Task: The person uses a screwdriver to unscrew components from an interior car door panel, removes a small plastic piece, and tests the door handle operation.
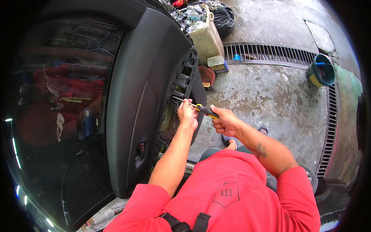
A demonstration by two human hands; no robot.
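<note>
A screwdriver (206, 111) with a black and yellow handle points left into the uncovered inner section of a car door (184, 79). My right hand (226, 122) is closed round the end of its handle. Closer to the door, my left hand (188, 114) pinches the shaft near the handle. The metal tip reaches the black plastic ribs of the opening; exactly what it touches is too small to tell. The black door trim (133, 89) stands beside my left forearm, with an inner door handle (140, 152) set in it.
Past the door stand a pale bin (208, 40) full of rubbish, a black bag (224, 21) and a small box (217, 63). A metal drain grate (270, 54) crosses the wet concrete floor. At the right is a dark green bucket (322, 71). The door's window glass (73, 96) fills the left.
</note>
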